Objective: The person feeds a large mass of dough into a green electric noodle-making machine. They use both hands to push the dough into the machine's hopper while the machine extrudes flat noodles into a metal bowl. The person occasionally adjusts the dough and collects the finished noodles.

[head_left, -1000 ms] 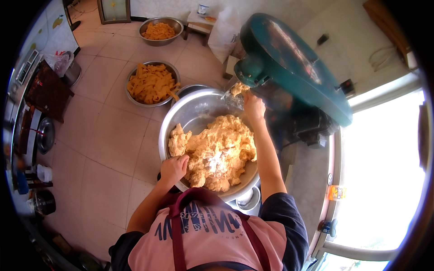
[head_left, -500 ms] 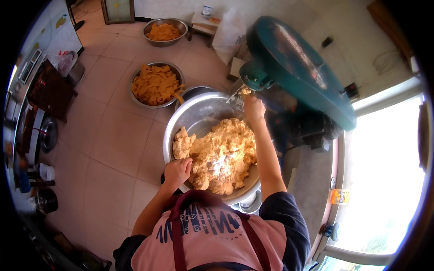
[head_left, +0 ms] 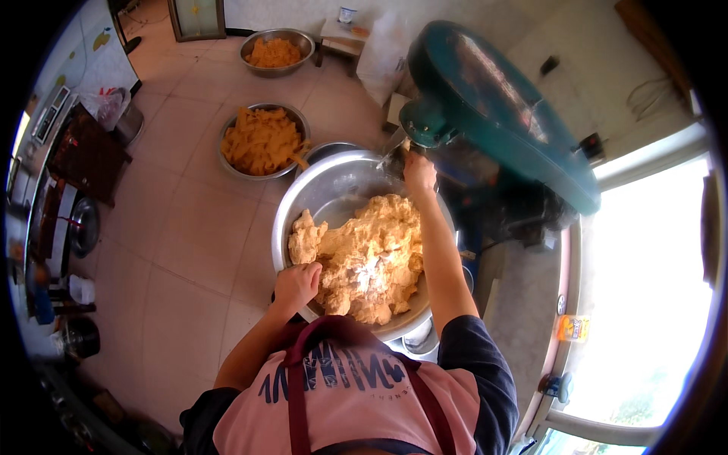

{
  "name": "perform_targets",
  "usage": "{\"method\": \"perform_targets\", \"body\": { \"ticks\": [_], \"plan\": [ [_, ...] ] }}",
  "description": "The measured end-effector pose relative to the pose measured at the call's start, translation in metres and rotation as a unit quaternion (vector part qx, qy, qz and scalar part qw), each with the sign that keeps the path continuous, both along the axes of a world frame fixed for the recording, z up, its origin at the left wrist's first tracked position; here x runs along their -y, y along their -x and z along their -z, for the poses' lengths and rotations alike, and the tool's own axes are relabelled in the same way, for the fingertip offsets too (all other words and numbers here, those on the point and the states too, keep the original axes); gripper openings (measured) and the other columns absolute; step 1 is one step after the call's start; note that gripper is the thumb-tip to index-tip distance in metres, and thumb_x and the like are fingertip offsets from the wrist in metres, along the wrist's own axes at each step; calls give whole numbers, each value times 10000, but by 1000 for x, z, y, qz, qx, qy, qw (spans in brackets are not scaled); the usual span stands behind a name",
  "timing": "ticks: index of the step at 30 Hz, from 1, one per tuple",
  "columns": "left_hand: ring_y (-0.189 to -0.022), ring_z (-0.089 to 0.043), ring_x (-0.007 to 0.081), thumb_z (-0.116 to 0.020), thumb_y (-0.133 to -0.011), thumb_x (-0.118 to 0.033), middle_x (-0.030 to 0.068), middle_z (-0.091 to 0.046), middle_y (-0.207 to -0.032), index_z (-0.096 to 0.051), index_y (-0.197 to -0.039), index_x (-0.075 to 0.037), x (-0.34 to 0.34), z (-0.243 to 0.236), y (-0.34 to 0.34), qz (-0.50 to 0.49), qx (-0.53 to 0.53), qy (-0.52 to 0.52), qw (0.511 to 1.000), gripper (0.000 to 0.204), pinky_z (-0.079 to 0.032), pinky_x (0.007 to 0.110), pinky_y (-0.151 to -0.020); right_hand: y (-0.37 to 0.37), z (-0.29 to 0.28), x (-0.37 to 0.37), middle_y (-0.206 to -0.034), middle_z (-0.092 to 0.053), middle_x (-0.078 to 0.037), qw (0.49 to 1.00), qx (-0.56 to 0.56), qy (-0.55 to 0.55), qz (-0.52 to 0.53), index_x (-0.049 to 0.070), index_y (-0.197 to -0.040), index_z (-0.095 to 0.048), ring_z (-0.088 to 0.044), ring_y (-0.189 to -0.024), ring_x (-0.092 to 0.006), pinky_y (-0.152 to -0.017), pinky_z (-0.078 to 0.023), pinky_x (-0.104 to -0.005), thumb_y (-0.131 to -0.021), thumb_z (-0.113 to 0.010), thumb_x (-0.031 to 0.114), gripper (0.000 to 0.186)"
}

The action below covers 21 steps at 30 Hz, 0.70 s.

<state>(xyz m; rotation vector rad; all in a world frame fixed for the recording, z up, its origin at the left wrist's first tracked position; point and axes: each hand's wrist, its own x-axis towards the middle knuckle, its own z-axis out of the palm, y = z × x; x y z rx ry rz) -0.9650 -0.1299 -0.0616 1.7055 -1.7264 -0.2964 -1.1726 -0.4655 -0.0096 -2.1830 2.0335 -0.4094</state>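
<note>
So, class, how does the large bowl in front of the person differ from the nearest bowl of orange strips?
The large bowl looks wider than the strip bowl. The large bowl holds pale, lumpy dough; the strip bowl holds flat orange strips. The person's left hand is at the large bowl's rim, while no hand is at the strip bowl. Both are round, open and silvery.

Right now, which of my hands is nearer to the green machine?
Your right hand, close beside the green machine at the far right rim of the metal bowl; your left hand is at that bowl's near left rim, farther from the machine.
</note>
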Motion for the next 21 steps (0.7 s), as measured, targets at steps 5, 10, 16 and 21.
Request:
{"method": "perform_targets", "body": {
  "ticks": [5, 10, 16, 21],
  "plan": [
    [-594, -633, 277, -625, -867, -164, 68, -652, -685, -628, -866, -116, 1, -2, -2, -18, -19, 20, 999, 48, -506, 386, -529, -4, 0, -12, -865, -691, -215, 996, 28, 69, 51, 100, -1040, -621, -661, -824, -446, -722, -541, -512, -940, -535, 271, 216],
    [-1172, -502, 374, -737, -744, -123, 188, -541, -1262, -487, -1291, -25, 15, -20, -8, 18, 49, -15, 999, 610, -502, 409, -883, 11, -9, -94, -754, -649, -242, 964, 198, 161, -71, 26, -1024, -575, -640, -713, -424, -626, -495, -492, -961, -557, 272, 255],
    [-1199, -451, 414, -801, -658, -105, 269, -459, -1281, -415, -1317, 42, 80, 20, -3, -23, 193, -255, 947, 778, -412, 430, -1002, 53, 0, -194, -661, -582, -132, 962, 273, 13, 5, -12, -976, -584, -559, -589, -213, -573, -447, -365, -962, -579, 284, 296],
    [-1092, -517, 347, -806, -651, -96, 203, -510, -1185, -488, -1215, 23, 104, 36, -11, 6, 162, -259, 952, 658, -441, 418, -930, 94, 18, -255, -646, -548, -51, 922, 368, -75, 93, -18, -892, -578, -507, -582, -127, -539, -416, -299, -878, -708, 262, 309]
  ]
}}
